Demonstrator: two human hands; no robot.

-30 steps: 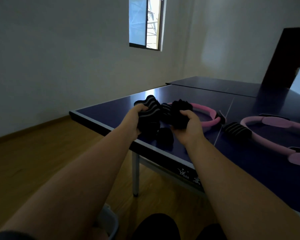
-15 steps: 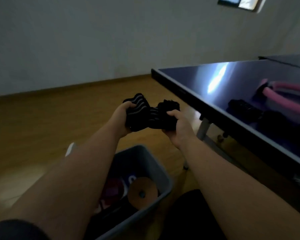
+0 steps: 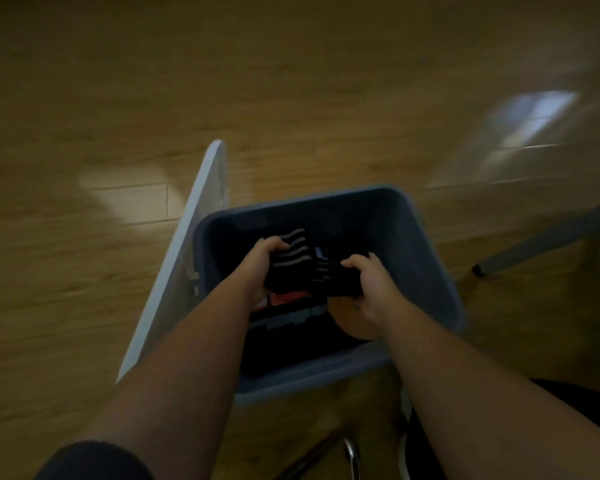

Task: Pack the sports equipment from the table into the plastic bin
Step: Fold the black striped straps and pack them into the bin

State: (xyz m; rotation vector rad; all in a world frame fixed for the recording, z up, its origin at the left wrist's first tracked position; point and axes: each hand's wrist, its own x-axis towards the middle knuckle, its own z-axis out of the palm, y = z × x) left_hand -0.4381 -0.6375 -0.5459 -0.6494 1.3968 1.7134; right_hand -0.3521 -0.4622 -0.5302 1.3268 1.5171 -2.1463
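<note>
Head view, single frame, dim and somewhat motion-blurred.

Change: one second ago both hands were on the bundle at the counter. Half a second ago it was carried clear of the counter edge, above the bin. The view is now tipped straight down and the bundle sits inside the bin's mouth. The counter top is out of frame; only a grey leg [image 3: 551,235], probably the counter's, shows at right.

Position: the black striped wraps [image 3: 297,259] are held between the two hands, below rim level of the plastic bin [image 3: 388,223], toward its far half. Whether they already rest on the contents cannot be told.

Grip: left hand [image 3: 262,259] has fingers curled over the striped end. Right hand [image 3: 374,284] is clamped round the darker end, thumb on top. Neither has let go.

Bin contents under the hands: a red item [image 3: 286,299], a tan disc [image 3: 343,317] and dark shapes too murky to name. A pale lid [image 3: 179,258] leans against the bin's left side, on the wooden floor [image 3: 291,98].

Judgement: the transfer of this bundle is nearly finished, with only the release remaining. The wraps are soft, so a short drop should do no harm. Pink rings were on the counter a second ago, so the task is likely not complete.
</note>
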